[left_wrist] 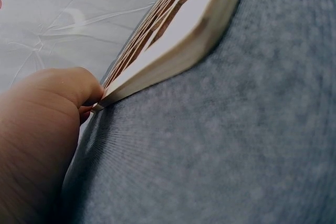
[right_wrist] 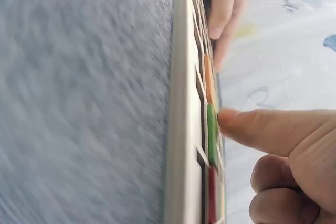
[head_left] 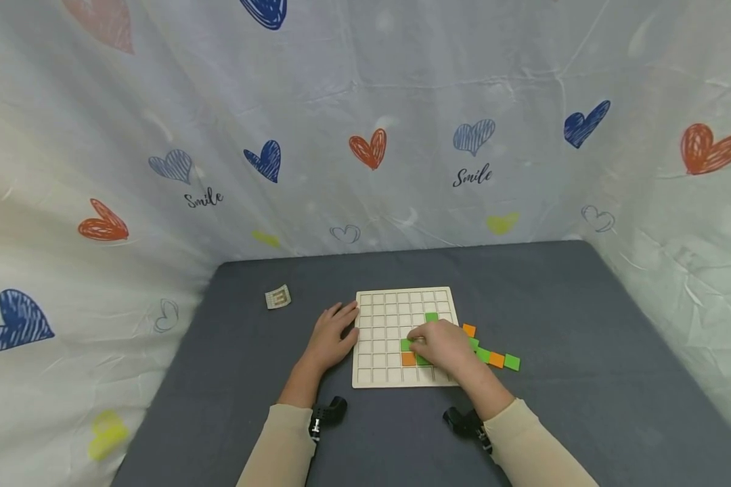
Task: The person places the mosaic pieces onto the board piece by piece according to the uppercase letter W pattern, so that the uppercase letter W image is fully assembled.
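A pale wooden board (head_left: 378, 329) with a grid of square cells lies on the dark tabletop. My left hand (head_left: 332, 334) rests at its left edge, fingers extended and their tips against the rim. The thumb and forefinger of my right hand (head_left: 441, 343) pinch at a green tile (head_left: 405, 345) over the cells, with the other fingers curled, as the right wrist view shows. An orange tile (head_left: 408, 359) lies in a cell just in front, beside another green tile (head_left: 423, 360). In the right wrist view, a dark red tile (right_wrist: 212, 195) sits in the grid.
Loose tiles lie right of the board, among them an orange tile (head_left: 496, 360) and a green tile (head_left: 512, 362), partly behind my right hand. Another green tile (head_left: 431, 316) is farther back on the board. A small printed paper (head_left: 277, 297) lies at the back left. A heart-patterned curtain (head_left: 365, 203) hangs behind.
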